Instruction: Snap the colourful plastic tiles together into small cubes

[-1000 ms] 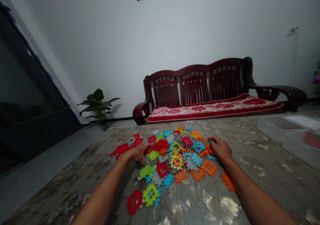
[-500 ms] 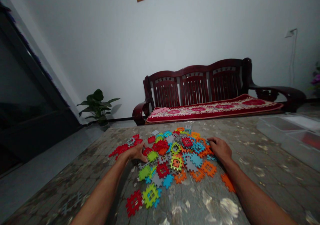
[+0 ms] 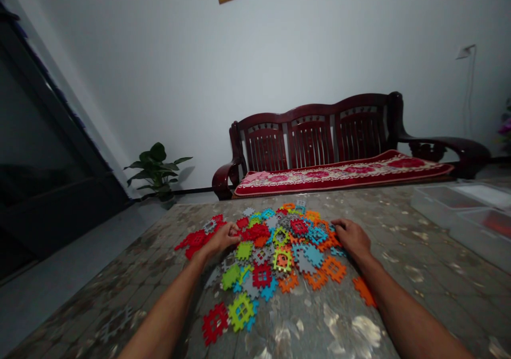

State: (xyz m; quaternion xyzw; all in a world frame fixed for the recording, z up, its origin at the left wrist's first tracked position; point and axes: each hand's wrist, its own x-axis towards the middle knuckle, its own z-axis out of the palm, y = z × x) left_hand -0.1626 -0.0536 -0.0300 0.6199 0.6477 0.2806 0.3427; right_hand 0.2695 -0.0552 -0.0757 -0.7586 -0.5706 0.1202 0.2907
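Observation:
A heap of plastic interlocking tiles in red, green, blue, orange and grey (image 3: 282, 236) lies on the table, with notched edges; some have window-like cutouts. My left hand (image 3: 222, 239) is at the heap's left side, its thumb and fingers drawn together beside the red tiles (image 3: 255, 232). What is between those fingertips is hidden. Left of that hand, more red tiles (image 3: 195, 240) lie in a loose group. My right hand (image 3: 353, 237) rests at the heap's right edge, fingers stretched toward the orange tiles (image 3: 330, 240), with nothing visible in it.
Clear plastic boxes (image 3: 481, 236) stand at the table's right, one with something red inside. A lone orange tile (image 3: 364, 292) lies by my right forearm, and grey tiles (image 3: 115, 323) lie at front left. Beyond the table (image 3: 403, 231) is a wooden bench (image 3: 311, 138).
My left hand has moved slightly right and up toward the heap, its fingers drawing together. More of the red group at left is uncovered. My right hand has stayed put.

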